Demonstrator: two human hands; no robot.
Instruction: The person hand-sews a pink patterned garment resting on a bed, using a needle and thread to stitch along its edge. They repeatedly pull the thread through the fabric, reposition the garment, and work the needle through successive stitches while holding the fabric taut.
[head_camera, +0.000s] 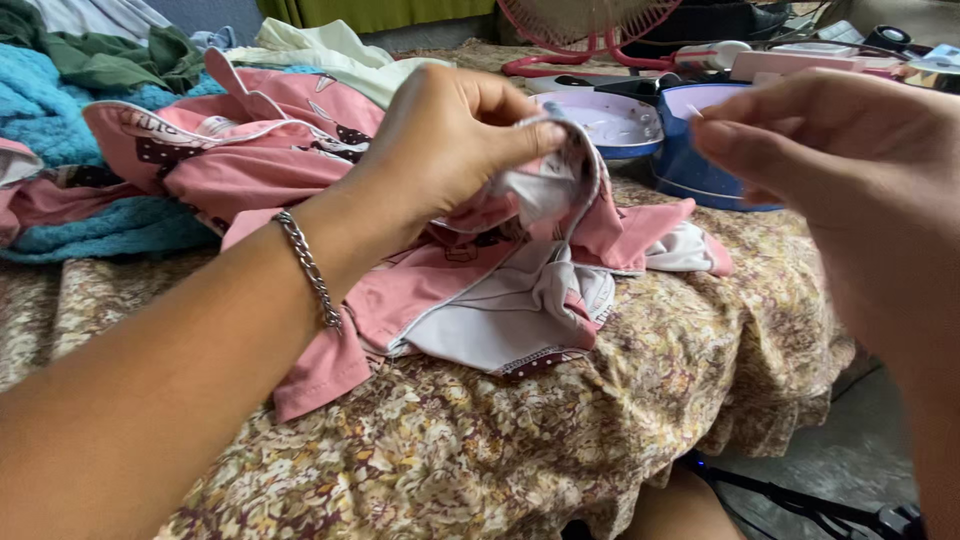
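The left hand is raised above the middle of the bed, which is covered with a floral sheet, and pinches a folded edge of the pink garment between thumb and curled fingers, lifting that part clear of the surface. The rest of the garment trails down from the grip and lies spread across the middle of the bed, its white inner side turned up toward the near edge. A metal chain bracelet sits on the left wrist. The right hand is held up over the right edge of the bed, apart from the cloth, with thumb and forefinger pressed together on a thin needle, whose tip points toward the pinched fold; whether a thread runs from it cannot be told. A blue tin stands near the far right edge, just beside a shallow pale lid that lies open side up. A turquoise towel and a green cloth are heaped at the far left corner, partly under the garment. A pink fan stands beyond the far edge.
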